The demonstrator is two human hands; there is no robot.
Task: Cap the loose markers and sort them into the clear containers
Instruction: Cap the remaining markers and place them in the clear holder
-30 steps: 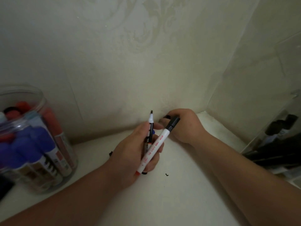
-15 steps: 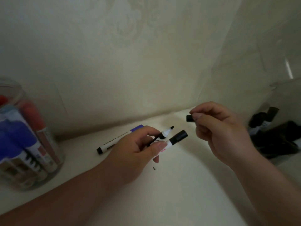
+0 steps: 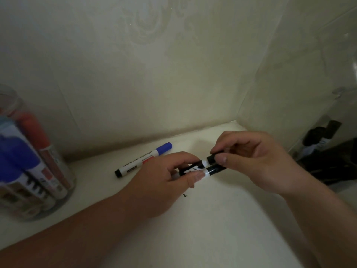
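Two black markers (image 3: pixel 209 171) gripped by L hand (image 3: pixel 160 182) fingers (image 3: pixel 196 176), R hand (image 3: pixel 257 161) fingers (image 3: pixel 220 158) pinching cap (image 3: pixel 211 159)

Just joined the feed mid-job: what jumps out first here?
Centre frame, the left hand grips two white black-printed markers while the right hand pinches a black cap at the upper one's tip. Behind them a blue-capped white marker lies on the pale shelf; a clear round jar of blue and red markers stands far left.
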